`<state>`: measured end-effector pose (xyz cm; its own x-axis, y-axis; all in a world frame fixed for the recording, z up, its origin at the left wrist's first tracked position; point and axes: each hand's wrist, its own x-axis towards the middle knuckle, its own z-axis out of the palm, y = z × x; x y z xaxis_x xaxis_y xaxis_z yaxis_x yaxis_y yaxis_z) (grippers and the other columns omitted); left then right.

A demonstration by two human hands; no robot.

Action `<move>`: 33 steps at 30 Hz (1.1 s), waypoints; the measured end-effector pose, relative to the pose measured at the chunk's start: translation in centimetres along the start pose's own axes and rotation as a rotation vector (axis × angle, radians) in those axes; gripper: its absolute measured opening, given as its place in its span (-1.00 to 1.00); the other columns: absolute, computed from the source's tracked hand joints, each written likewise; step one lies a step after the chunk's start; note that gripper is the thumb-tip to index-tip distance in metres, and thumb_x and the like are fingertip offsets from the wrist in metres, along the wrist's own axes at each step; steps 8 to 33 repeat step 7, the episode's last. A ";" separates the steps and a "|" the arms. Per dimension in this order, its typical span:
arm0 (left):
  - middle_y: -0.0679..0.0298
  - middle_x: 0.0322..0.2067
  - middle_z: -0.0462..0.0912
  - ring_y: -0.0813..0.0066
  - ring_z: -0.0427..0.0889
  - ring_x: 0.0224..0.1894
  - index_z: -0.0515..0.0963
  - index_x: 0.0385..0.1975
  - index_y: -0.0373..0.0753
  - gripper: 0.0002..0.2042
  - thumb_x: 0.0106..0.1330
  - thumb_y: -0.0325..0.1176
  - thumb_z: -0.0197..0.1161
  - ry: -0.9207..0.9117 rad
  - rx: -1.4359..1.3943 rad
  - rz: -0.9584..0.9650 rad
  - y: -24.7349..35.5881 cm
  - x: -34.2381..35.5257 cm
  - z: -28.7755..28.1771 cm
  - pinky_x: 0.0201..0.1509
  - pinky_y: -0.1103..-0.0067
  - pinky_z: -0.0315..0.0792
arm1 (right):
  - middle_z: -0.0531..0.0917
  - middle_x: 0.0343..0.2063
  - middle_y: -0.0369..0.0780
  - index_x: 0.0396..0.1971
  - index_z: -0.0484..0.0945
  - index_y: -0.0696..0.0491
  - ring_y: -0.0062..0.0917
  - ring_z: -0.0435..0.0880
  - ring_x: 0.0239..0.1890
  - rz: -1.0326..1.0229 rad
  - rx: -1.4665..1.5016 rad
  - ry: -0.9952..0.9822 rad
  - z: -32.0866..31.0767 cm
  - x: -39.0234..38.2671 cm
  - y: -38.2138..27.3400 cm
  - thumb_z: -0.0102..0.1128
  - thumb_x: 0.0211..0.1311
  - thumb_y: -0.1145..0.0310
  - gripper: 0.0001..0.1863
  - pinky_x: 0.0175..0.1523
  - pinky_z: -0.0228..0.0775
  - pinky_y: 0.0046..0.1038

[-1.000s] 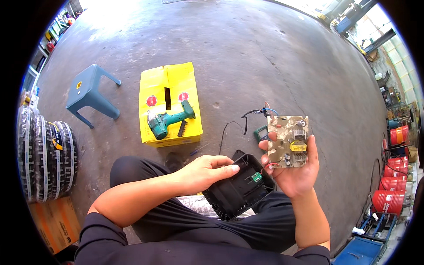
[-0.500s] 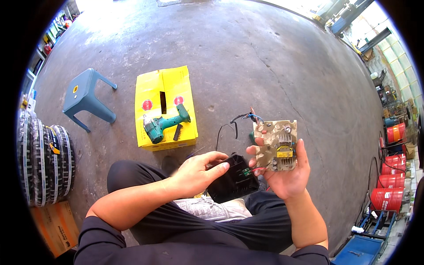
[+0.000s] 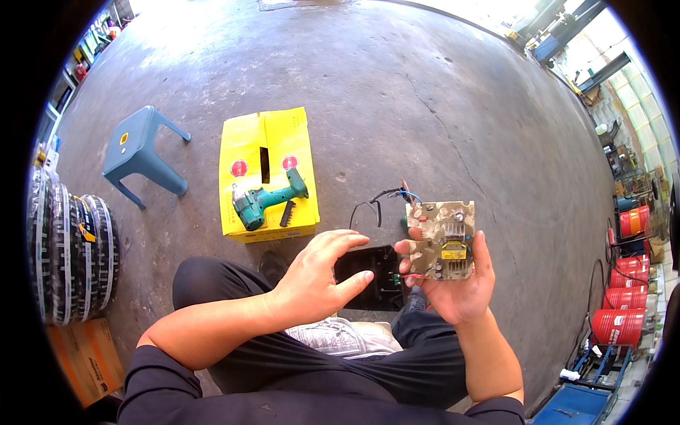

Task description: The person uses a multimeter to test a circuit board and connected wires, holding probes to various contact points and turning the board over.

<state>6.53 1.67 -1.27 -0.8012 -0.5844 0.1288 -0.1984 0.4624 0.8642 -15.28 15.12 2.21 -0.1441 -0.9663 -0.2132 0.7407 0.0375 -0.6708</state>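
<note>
My right hand [image 3: 464,287] holds up a circuit board [image 3: 425,244] by its edges, thumb on one side and fingers on the other. The board is mottled tan and brown, with finned metal heat sinks and a yellow-wrapped transformer [image 3: 454,251]. Blue and dark wires [image 3: 400,193] trail from its top left corner; a red lead runs from its lower left toward a small green part in a black plastic housing [image 3: 368,297]. That open housing lies above my lap. My left hand [image 3: 312,276] hovers at its left side, thumb and fingers spread, partly covering it.
Ahead, a yellow cardboard box [image 3: 283,134] carries a green cordless power tool [image 3: 265,202] and a small black strip [image 3: 287,214]. A blue-grey stool [image 3: 145,152] stands left, above stacked tyres [image 3: 88,262] and an orange-brown carton [image 3: 85,361]. Red drums [image 3: 616,327] line the right.
My left hand has opened and come away from the black housing, which now sits more level and slightly left. The board in my right hand has dropped slightly.
</note>
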 end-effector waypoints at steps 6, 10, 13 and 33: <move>-0.03 0.18 0.59 0.05 0.55 0.29 0.57 0.16 -0.28 -0.56 0.33 -0.26 0.41 -0.013 -0.133 0.039 0.6 0.3 -0.9 0.39 0.26 0.40 | 0.57 0.19 0.13 0.44 0.30 0.20 -0.12 0.69 0.01 0.022 -0.002 -0.009 -0.2 0.1 0.2 -0.40 0.54 -0.38 -0.07 0.03 0.59 -0.21; -0.03 0.17 0.59 0.03 0.54 0.28 0.58 0.15 -0.27 -0.56 0.32 -0.25 0.41 -0.040 -0.188 0.010 0.8 0.2 -1.0 0.39 0.26 0.41 | 0.57 0.19 0.13 0.44 0.29 0.19 -0.12 0.69 0.02 0.026 -0.001 -0.011 -0.2 0.1 0.3 -0.40 0.54 -0.38 -0.07 0.03 0.59 -0.21; -0.03 0.17 0.59 0.03 0.54 0.28 0.58 0.15 -0.27 -0.56 0.32 -0.25 0.41 -0.040 -0.188 0.010 0.8 0.2 -1.0 0.39 0.26 0.41 | 0.57 0.19 0.13 0.44 0.29 0.19 -0.12 0.69 0.02 0.026 -0.001 -0.011 -0.2 0.1 0.3 -0.40 0.54 -0.38 -0.07 0.03 0.59 -0.21; -0.03 0.17 0.59 0.03 0.54 0.28 0.58 0.15 -0.27 -0.56 0.32 -0.25 0.41 -0.040 -0.188 0.010 0.8 0.2 -1.0 0.39 0.26 0.41 | 0.57 0.19 0.13 0.44 0.29 0.19 -0.12 0.69 0.02 0.026 -0.001 -0.011 -0.2 0.1 0.3 -0.40 0.54 -0.38 -0.07 0.03 0.59 -0.21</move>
